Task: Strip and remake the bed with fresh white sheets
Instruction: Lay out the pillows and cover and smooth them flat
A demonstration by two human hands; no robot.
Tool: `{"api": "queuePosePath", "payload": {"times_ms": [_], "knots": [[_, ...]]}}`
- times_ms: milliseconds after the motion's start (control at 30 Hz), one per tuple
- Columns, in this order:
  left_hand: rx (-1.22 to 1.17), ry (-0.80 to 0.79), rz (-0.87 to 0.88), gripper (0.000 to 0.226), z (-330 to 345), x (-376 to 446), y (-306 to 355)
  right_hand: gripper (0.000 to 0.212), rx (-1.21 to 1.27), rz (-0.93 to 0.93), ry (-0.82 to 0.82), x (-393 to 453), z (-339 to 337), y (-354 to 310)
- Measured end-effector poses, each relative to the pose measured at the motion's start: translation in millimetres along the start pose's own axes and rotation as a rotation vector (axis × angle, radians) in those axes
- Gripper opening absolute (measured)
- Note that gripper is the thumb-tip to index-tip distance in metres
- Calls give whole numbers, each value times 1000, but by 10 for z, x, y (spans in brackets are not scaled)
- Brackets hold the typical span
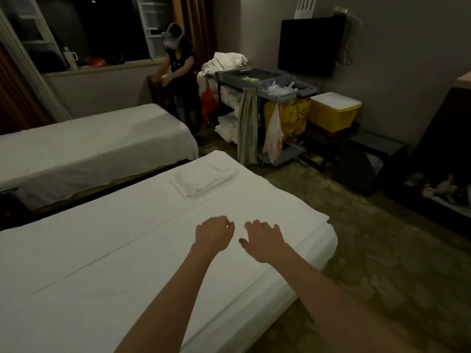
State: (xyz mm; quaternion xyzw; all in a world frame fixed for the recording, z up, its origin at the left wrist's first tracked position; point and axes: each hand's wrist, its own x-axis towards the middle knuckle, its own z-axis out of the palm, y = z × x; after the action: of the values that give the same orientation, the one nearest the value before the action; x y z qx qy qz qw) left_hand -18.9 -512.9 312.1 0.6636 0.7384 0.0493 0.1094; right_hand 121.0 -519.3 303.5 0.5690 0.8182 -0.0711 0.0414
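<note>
Both arms reach out from the bottom of the frame over the near bed point(114, 263), which fills the lower left and centre and is covered w/ a flat white sheet point(254, 200). Left hand point(212, 234) and right hand point(263, 242) hang side by side, just apart, at centre frame near the bed's foot end. Fingers of both are loosely curled, relaxed, gripping nothing; can't tell if fingertips touch the sheet.

A folded stack of white linen point(205, 178) lies on the same bed, above the hands toward the far corner. A long crease runs diagonally across the sheet.

Second bed point(89, 146) at left, also under a white sheet. Behind it, upper centre, another person point(179, 72) stands by the window w/ a headset on. Housekeeping cart point(265, 108) right of them, piled w/ white laundry, yellow bag on its side. Yellow bin point(334, 113) w/ white lid beside the cart; TV point(309, 44) on the wall upper right.
</note>
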Motion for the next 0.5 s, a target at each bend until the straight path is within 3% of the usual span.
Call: {"api": "queuePosePath", "payload": {"times_ms": [233,500], "knots": [[-16,67,123,46,-226,1075,709,49,-71,73,-149,452,139,706],[62,23,105,44,87,1805,1202,49,41,124,0,1247,-288,1485]]}}
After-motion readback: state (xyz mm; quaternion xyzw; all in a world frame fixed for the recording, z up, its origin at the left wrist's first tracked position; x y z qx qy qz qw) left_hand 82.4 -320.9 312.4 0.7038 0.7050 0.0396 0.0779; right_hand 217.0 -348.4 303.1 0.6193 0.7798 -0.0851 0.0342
